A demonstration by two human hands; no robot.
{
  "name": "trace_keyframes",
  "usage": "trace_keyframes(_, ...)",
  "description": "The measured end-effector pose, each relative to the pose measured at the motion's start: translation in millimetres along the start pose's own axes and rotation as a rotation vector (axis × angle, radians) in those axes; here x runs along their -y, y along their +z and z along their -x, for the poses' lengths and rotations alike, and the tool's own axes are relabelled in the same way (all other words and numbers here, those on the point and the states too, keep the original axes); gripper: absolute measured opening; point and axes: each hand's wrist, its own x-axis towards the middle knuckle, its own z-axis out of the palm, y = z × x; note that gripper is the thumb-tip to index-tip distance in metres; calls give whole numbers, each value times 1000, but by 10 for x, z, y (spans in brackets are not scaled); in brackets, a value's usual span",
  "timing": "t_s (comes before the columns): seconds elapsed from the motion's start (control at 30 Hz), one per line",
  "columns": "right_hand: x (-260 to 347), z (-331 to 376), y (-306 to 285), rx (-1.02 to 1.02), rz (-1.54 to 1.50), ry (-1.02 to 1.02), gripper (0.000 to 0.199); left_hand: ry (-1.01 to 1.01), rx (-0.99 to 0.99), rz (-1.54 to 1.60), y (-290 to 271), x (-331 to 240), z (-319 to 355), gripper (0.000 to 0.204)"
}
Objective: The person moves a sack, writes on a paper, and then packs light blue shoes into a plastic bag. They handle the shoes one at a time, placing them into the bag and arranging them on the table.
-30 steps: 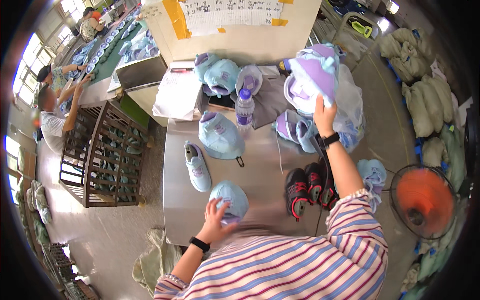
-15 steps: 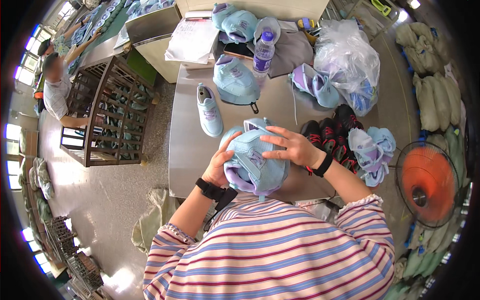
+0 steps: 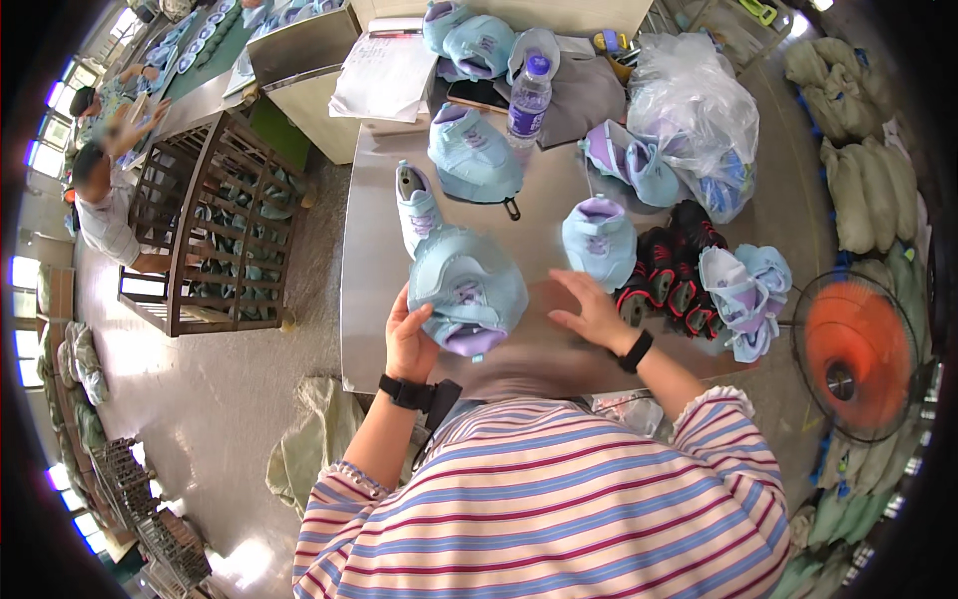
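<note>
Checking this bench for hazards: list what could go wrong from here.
1. The left hand alone holds the light-blue shoe upper over the table's near edge; it might slip to the floor.
2. The right hand hovers open beside the black-and-red shoes; a sweep could knock them off.

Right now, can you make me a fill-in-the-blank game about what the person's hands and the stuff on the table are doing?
1. The left hand holds a light ____ shoe upper with purple trim.
2. The right hand is open and holds ____.
3. The clear bottle on the metal table has a ____ cap.
4. The fan at the right edge has ____ blades.

Missing words: blue; nothing; purple; orange
</note>
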Motion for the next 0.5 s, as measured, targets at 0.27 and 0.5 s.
trace_keyframes(0.27,832,-150,176,85,-1103,313,103,-298,492,-476,128,-124,240,90)
trace_keyframes(0.5,582,100,251,222,-1610,387,93,-238,437,-929,-101,-29,299,61)
